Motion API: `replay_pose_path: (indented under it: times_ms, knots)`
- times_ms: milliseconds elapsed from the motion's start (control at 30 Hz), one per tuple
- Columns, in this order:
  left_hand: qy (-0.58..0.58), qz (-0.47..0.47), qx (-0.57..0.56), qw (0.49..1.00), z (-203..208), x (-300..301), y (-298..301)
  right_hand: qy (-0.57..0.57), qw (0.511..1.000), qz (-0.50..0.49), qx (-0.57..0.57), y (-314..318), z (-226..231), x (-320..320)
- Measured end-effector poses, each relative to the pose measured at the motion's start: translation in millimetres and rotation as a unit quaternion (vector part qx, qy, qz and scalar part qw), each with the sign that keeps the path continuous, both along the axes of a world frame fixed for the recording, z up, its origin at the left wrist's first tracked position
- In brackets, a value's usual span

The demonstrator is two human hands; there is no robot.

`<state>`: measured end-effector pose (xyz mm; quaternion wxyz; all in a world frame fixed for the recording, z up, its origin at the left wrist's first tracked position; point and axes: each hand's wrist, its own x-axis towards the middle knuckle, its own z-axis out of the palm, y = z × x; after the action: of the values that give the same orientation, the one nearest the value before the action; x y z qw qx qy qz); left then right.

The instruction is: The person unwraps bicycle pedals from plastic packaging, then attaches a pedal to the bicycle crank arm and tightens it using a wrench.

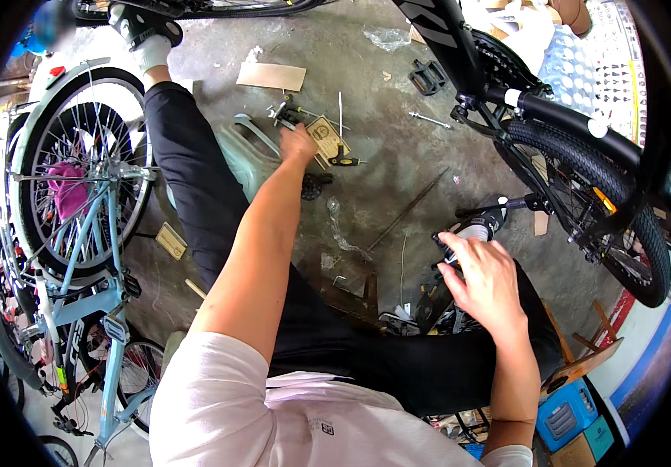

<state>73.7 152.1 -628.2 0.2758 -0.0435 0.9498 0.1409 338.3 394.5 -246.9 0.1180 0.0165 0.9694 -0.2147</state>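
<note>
Brightly lit floor [374, 179], glare at far left, edges bent toward black surround (centre fairly sharp)

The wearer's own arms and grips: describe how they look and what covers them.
The left arm and right arm are bare below short, pale shirt sleeves. The left grip and right grip are ungloved human hands; no watch or bracelet shows at either wrist.

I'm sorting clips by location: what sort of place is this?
Probably a bicycle repair shop, or a storage space used as one. A black bicycle is at the right, a light-blue bicycle at the left, and a loose pedal lies on the floor.
</note>
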Motion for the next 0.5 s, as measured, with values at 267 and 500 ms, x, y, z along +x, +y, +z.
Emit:
replay_pose_path:
  times_ms: [267,500]
  knots:
    - [0.067,0.071,-0.015,0.995,5,-14,7,-0.035,0.999,0.034,-0.008,1,-17,-1]
    - [0.031,0.244,-0.031,0.969,13,-22,24,-0.049,0.998,0.029,-0.023,1,-19,-1]
